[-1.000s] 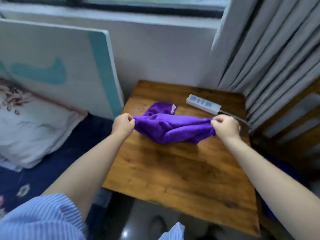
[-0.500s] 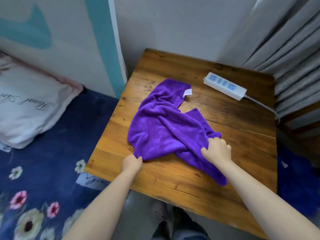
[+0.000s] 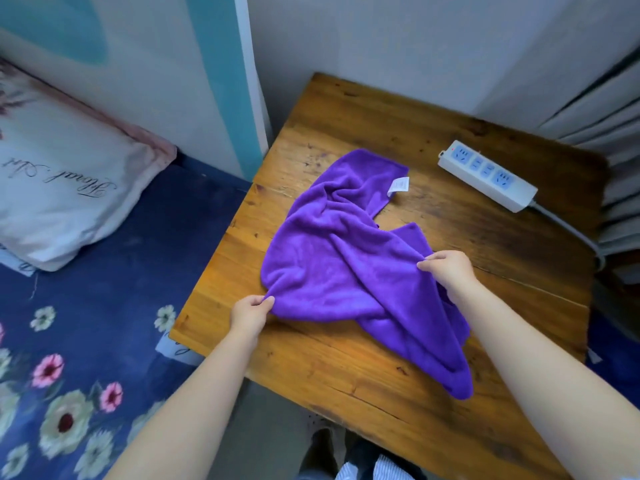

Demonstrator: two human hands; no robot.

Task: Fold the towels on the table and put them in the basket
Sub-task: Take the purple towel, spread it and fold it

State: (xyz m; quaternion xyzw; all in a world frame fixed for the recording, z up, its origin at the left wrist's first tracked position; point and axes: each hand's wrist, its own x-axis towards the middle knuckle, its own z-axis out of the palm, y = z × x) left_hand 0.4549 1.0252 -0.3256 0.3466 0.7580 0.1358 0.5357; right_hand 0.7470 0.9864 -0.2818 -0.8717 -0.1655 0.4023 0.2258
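Observation:
A purple towel [image 3: 341, 261] lies crumpled and partly spread on the wooden table [image 3: 346, 368], with a white label near its far edge. My left hand [image 3: 250, 312] pinches the towel's near left corner. My right hand [image 3: 448, 268] pinches a fold of the towel on its right side and holds it slightly raised. A long flap of the towel trails toward the table's near right. No basket is in view.
A white power strip [image 3: 486, 179] with a grey cable lies at the table's far right. Grey curtains [image 3: 616, 109] hang on the right. A bed with a blue floral sheet [image 3: 86, 341] and a white pillow [image 3: 59, 188] is on the left.
The towel, first held bunched and stretched in the air between both hands, has been laid down and spread on the table. My right hand has shifted from the lower edge to a fold higher up.

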